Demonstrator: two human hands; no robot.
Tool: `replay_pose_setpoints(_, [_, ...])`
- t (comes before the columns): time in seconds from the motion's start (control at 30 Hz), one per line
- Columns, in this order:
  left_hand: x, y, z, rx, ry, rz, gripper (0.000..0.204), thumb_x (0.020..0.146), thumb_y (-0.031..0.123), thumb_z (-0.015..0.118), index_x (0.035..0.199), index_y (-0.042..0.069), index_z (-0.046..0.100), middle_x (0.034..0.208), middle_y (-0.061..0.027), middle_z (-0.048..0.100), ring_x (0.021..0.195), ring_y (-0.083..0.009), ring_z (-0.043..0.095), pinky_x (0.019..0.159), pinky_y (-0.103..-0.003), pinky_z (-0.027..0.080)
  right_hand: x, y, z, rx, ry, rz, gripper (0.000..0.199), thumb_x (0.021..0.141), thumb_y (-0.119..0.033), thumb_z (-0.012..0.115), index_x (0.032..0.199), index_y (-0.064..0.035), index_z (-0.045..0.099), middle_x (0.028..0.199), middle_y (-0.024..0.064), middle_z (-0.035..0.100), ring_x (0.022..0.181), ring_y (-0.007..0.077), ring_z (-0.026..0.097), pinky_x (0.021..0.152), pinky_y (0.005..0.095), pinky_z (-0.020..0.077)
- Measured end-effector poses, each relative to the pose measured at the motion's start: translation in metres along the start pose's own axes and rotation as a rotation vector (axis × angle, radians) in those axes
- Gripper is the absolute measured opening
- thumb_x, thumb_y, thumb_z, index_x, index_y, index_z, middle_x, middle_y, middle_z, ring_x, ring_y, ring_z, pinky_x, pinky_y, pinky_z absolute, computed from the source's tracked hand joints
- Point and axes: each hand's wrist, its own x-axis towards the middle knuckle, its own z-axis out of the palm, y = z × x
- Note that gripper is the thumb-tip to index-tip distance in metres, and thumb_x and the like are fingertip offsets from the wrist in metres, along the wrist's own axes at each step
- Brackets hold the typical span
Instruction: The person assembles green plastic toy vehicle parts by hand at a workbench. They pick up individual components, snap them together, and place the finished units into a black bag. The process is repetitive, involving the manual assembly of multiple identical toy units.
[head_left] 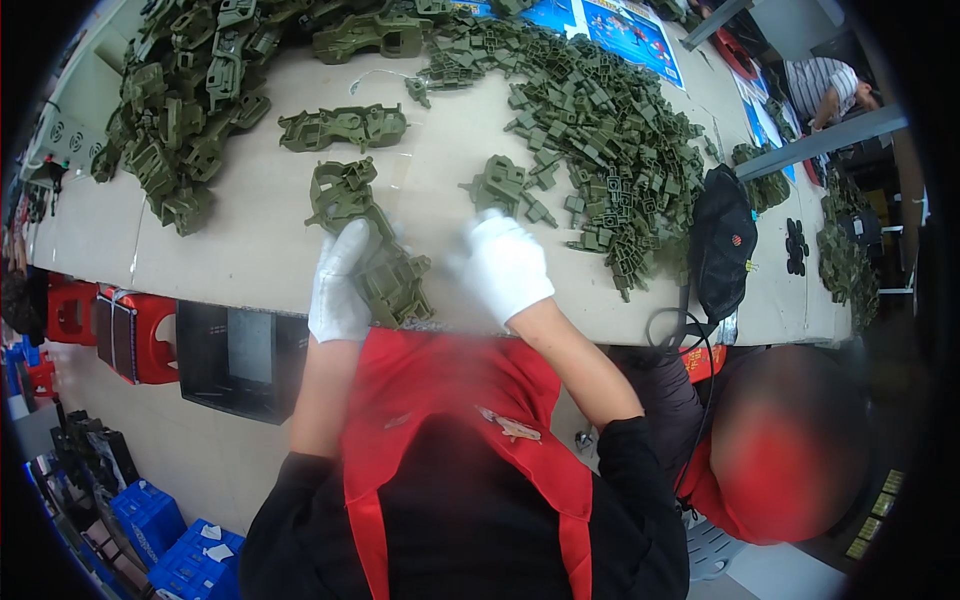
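My left hand [342,280], in a white glove, is closed on the side of an olive-green plastic toy vehicle body [385,275], tilted above the table's near edge. My right hand [505,265], also gloved in white, is just to the right of it with curled fingers. Motion smears its fingertips, and I cannot make out what they hold. Right beyond that hand lies a small group of green plastic parts [498,185]. Another green vehicle body [343,127] rests farther back on the table, with a small green piece [418,91] beyond it.
A large heap of small green parts [620,170] spreads across the table's [240,250] right side. More vehicle bodies [200,100] are piled at the far left. A black pouch [722,245] lies at the right near edge, with a person [780,460] seated beside me.
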Motion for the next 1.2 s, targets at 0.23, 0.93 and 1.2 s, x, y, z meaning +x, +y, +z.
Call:
replay_pose_setpoints(0.23, [0.003, -0.014, -0.003, -0.091, -0.109, -0.097, 0.054, 0.094, 0.048, 0.056, 0.129, 0.007, 0.052, 0.113, -0.0120, 0.062, 0.095, -0.0245, 0.063, 0.084, -0.043, 0.054, 0.013, 0.029, 0.012, 0.267, -0.063, 0.504, 0.034, 0.082, -0.025, 0.067, 0.111, -0.0069, 0.065, 0.113, 0.0156, 0.065, 0.101, 0.0370, 0.063, 0.085, 0.0426, 0.0510])
replay_pose_setpoints(0.93, [-0.002, -0.043, 0.071, 0.133, -0.321, 0.044, 0.058, 0.090, 0.047, 0.058, 0.126, 0.002, 0.052, 0.113, -0.0077, 0.060, 0.098, -0.0201, 0.061, 0.083, -0.036, 0.052, -0.023, 0.027, -0.089, 0.432, 0.386, -0.112, 0.018, 0.084, -0.019, 0.067, 0.099, -0.0102, 0.066, 0.088, 0.0116, 0.067, 0.079, 0.0306, 0.066, 0.069, 0.0389, 0.0549])
replay_pose_setpoints(1.2, [0.014, -0.053, 0.071, 0.443, -0.437, 0.237, 0.081, 0.077, 0.066, 0.068, 0.122, 0.000, 0.054, 0.103, -0.0038, 0.061, 0.089, -0.0138, 0.059, 0.076, -0.029, 0.049, -0.032, 0.023, -0.073, 0.510, 0.253, 0.101, 0.023, 0.088, -0.023, 0.059, 0.111, -0.0180, 0.058, 0.087, 0.0104, 0.059, 0.075, 0.0342, 0.063, 0.065, 0.0440, 0.0520])
